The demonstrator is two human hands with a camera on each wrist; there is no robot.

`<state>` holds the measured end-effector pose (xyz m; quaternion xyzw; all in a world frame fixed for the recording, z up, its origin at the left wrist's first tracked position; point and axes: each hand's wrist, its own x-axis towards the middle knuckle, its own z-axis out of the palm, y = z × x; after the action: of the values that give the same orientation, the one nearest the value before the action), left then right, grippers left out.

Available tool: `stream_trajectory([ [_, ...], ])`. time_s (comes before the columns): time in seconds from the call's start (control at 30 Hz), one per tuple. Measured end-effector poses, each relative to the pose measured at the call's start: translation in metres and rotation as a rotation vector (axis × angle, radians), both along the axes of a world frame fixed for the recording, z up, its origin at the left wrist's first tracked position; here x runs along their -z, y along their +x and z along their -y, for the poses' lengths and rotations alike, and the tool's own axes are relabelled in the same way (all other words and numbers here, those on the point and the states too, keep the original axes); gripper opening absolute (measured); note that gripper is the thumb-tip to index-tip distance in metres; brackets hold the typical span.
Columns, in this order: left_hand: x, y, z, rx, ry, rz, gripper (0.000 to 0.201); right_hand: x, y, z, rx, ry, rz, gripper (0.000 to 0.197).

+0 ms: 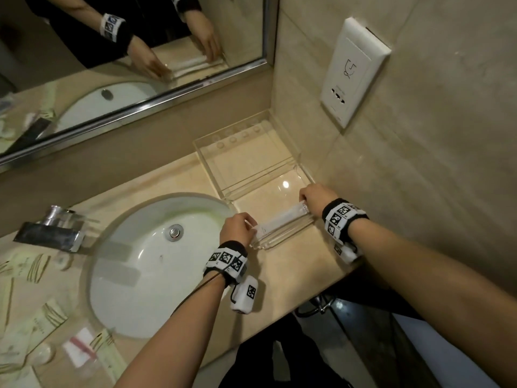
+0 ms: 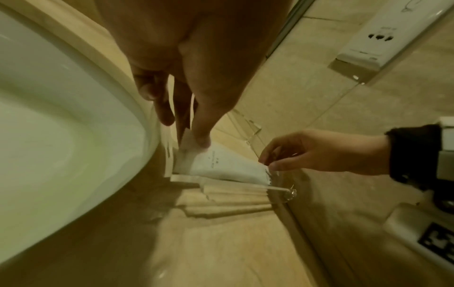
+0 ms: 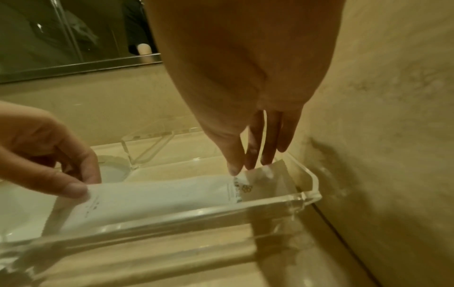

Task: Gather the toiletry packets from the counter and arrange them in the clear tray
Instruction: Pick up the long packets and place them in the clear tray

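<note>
You stand at a beige marble counter in a bathroom corner, with a white oval sink on your left, a mirror behind it and a white wall socket on the tiled wall to your right. The clear tray sits on the counter in that corner, just beside the sink's rim and close against the wall. Your left hand pinches the near-sink end of a long white packet between thumb and fingers. Your right hand pinches the other end, by the wall, with its fingertips closed on the packet's printed edge. The packet stretches between both hands, lying low inside the tray's front section, just behind its front wall; whether it rests on the tray floor is unclear. More toiletry packets lie scattered on the counter left of the sink, well apart from the tray, near a small zip bag and a dark foil wrapper.
</note>
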<state>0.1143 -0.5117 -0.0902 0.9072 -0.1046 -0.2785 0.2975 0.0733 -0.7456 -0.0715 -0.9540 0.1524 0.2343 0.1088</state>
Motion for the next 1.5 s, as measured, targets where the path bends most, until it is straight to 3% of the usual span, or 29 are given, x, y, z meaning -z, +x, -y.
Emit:
stream_trajectory([
  [0.17,0.008,-0.001,0.005,0.039,0.059,0.058,0.006,0.001,-0.001,0.005,-0.074,-0.017,0.106,0.026],
  [0.4,0.015,-0.005,0.012,0.15,0.142,0.285,0.028,0.005,-0.007,0.01,-0.151,0.017,0.101,0.03],
  [0.83,0.021,-0.005,0.016,0.093,0.123,0.19,0.014,0.01,-0.01,0.014,-0.064,0.086,0.079,0.028],
  [1.07,0.015,0.003,0.006,0.096,-0.006,0.108,0.012,0.009,-0.012,0.011,-0.003,0.113,0.151,0.028],
  [1.27,-0.012,0.004,-0.027,-0.094,-0.163,0.087,0.008,-0.014,-0.003,-0.011,0.097,0.232,0.344,0.016],
  [1.4,-0.029,-0.002,-0.067,-0.23,-0.204,0.074,0.008,-0.028,0.013,-0.058,0.032,0.389,0.484,0.012],
  [1.5,-0.04,-0.015,-0.108,-0.352,-0.167,0.082,0.007,-0.034,0.026,-0.106,-0.058,0.505,0.493,0.014],
])
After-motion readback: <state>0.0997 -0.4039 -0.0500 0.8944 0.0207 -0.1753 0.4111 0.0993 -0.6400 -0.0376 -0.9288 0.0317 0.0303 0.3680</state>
